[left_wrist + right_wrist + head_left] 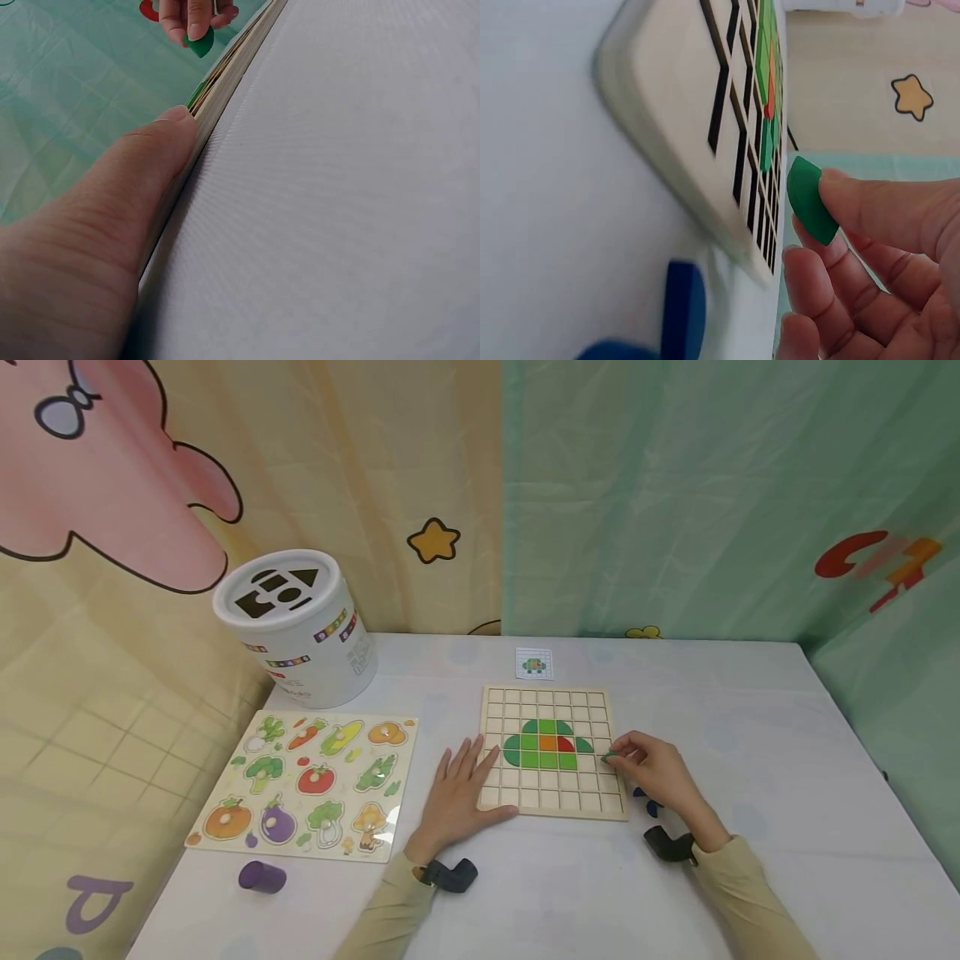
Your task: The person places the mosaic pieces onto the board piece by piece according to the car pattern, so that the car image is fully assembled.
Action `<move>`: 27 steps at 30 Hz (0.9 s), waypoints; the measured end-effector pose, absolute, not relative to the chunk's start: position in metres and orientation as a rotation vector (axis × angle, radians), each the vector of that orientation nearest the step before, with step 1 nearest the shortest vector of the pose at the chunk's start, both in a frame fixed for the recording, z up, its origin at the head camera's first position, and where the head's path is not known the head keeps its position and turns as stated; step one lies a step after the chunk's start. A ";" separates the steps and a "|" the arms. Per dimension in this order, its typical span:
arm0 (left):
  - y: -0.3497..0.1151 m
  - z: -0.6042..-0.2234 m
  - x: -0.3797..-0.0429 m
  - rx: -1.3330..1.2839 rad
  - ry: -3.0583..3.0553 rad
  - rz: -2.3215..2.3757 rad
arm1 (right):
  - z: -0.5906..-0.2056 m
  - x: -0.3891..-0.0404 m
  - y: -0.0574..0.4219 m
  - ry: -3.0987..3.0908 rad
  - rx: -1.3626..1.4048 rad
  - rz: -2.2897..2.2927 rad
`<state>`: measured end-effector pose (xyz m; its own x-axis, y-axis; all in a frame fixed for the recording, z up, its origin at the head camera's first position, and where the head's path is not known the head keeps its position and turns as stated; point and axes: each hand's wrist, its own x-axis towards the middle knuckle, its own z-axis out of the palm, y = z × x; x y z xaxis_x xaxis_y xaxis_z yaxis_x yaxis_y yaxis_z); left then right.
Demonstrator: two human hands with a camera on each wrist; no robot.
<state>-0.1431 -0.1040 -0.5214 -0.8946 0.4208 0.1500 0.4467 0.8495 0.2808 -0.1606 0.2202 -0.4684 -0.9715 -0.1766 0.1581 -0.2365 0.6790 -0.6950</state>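
A wooden grid board (554, 793) lies on the table, with green, orange and red pieces set in its middle squares. My left hand (459, 793) rests on the board's left edge with its fingers spread; in the left wrist view the thumb (142, 161) lies along the near edge. At the board's right side my right hand (654, 768) pinches a dark green quarter-round piece (810, 199) between thumb and fingers, held above the board's edge. Dark blue pieces (684, 311) lie on the table beside the board, partly under the right hand in the head view.
A small pattern card (534, 664) lies behind the board. To the left are a vegetable puzzle board (300, 810), a purple cylinder (262, 877) and a white bucket (322, 652) with shape holes in its lid. Curtains (652, 485) hang behind the table.
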 end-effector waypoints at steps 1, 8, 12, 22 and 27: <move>-0.104 -0.521 -0.143 -0.691 -2.941 -0.479 | -0.468 -0.162 0.218 -2.808 0.357 1.185; -0.103 -0.520 -0.142 -0.694 -2.932 -0.491 | -0.467 -0.174 0.209 -2.924 0.393 1.212; -0.103 -0.518 -0.141 -0.698 -2.926 -0.504 | -0.466 -0.179 0.207 -2.980 0.432 1.220; -0.103 -0.518 -0.141 -0.699 -2.919 -0.513 | -0.470 -0.186 0.202 -2.957 0.473 1.277; -0.104 -0.519 -0.142 -0.694 -2.924 -0.485 | -0.470 -0.188 0.200 -2.963 0.419 1.288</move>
